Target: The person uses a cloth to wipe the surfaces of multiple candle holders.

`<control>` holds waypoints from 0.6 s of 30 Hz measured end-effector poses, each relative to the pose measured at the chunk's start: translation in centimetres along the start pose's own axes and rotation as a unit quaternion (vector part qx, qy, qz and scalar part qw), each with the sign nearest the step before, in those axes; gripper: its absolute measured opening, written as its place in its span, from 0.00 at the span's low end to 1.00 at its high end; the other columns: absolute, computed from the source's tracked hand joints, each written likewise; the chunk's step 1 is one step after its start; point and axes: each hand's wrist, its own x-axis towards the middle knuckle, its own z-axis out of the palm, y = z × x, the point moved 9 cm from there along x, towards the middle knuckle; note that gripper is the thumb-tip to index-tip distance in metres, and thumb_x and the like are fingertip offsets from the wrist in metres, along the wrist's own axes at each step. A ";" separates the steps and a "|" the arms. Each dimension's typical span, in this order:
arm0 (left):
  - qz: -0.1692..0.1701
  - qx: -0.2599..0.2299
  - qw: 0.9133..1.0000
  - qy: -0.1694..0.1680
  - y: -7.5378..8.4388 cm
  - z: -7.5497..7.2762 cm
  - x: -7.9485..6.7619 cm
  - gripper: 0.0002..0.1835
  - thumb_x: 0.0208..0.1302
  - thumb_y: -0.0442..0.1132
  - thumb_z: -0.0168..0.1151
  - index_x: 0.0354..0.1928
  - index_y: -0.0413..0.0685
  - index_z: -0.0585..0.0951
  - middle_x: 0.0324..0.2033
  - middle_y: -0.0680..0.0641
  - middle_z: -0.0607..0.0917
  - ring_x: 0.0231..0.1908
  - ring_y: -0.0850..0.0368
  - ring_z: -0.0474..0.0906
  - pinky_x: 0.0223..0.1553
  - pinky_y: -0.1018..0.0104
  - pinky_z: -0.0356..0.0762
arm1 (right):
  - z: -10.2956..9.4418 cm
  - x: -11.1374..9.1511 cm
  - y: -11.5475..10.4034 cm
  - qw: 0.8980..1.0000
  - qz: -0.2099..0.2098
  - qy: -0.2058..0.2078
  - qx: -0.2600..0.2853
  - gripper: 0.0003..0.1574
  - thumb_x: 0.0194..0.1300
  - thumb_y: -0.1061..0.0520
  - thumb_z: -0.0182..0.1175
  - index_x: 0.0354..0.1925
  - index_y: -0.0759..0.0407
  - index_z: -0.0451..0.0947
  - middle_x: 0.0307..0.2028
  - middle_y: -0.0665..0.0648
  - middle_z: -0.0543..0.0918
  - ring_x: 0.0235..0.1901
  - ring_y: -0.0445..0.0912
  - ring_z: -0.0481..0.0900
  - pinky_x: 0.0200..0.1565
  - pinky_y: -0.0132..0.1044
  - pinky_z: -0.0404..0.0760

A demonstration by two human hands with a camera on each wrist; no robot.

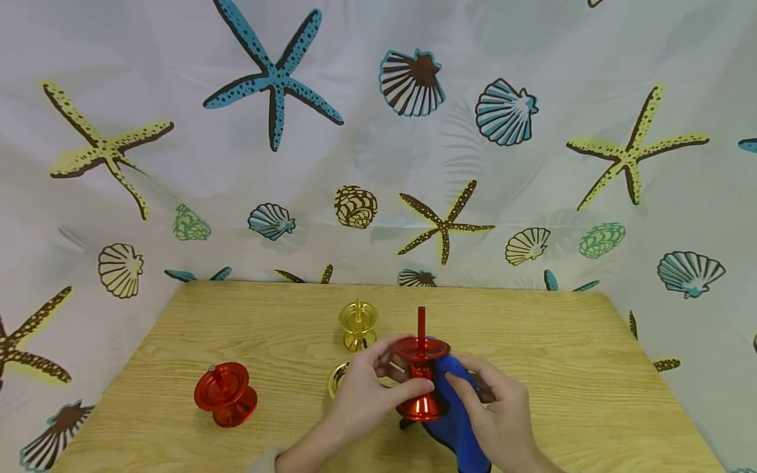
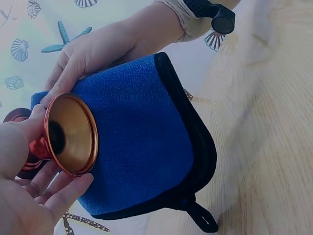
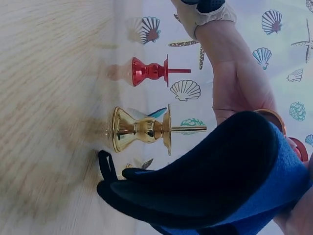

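Observation:
My left hand (image 1: pixel 369 394) grips a shiny red candle holder (image 1: pixel 422 407) by its waist, holding it upright above the table. A thin red rod stands up from its dish. In the left wrist view, the holder's hollow, copper-coloured base (image 2: pixel 78 137) faces the camera. My right hand (image 1: pixel 503 407) pinches a blue cloth (image 1: pixel 461 427) with black edging against the side of the holder. The cloth (image 2: pixel 137 142) hangs down, and a black loop dangles from its edge. In the right wrist view, the cloth hides much of the held holder.
Another red candle holder (image 1: pixel 223 391) stands at the table's left. Toward the back is a gold candle holder (image 1: pixel 358 320). A second gold one (image 1: pixel 336 380) is partly hidden behind my left hand. A shell-patterned curtain (image 1: pixel 367 164) borders the wooden table (image 1: pixel 296 401).

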 end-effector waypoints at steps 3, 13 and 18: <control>0.004 0.003 1.000 0.008 0.0 -0.1 0.1 0.34 0.58 0.45 0.81 0.67 0.51 0.80 0.43 0.43 0.91 0.39 0.54 0.87 0.37 0.67 0.87 | -0.2 0.1 -0.6 1.000 -0.019 0.000 -0.016 0.19 0.63 0.77 0.66 0.50 0.64 0.86 0.40 0.65 0.92 0.41 0.29 0.89 0.33 0.27 0.87; 0.006 -0.004 1.000 0.023 -0.1 -0.4 0.3 0.36 0.58 0.43 0.82 0.68 0.49 0.79 0.42 0.41 0.90 0.38 0.54 0.88 0.35 0.66 0.88 | -0.8 -0.2 -3.4 0.996 -0.085 0.002 -0.032 0.30 0.55 0.82 0.68 0.53 0.62 0.86 0.42 0.64 0.92 0.46 0.31 0.89 0.38 0.24 0.86; 0.000 -0.013 1.000 0.022 -0.2 -0.2 0.2 0.35 0.58 0.44 0.82 0.67 0.50 0.79 0.42 0.41 0.90 0.38 0.53 0.88 0.35 0.65 0.88 | -1.1 -0.2 -3.4 0.996 -0.084 0.015 -0.035 0.30 0.55 0.83 0.67 0.53 0.63 0.86 0.42 0.65 0.92 0.46 0.28 0.88 0.34 0.24 0.86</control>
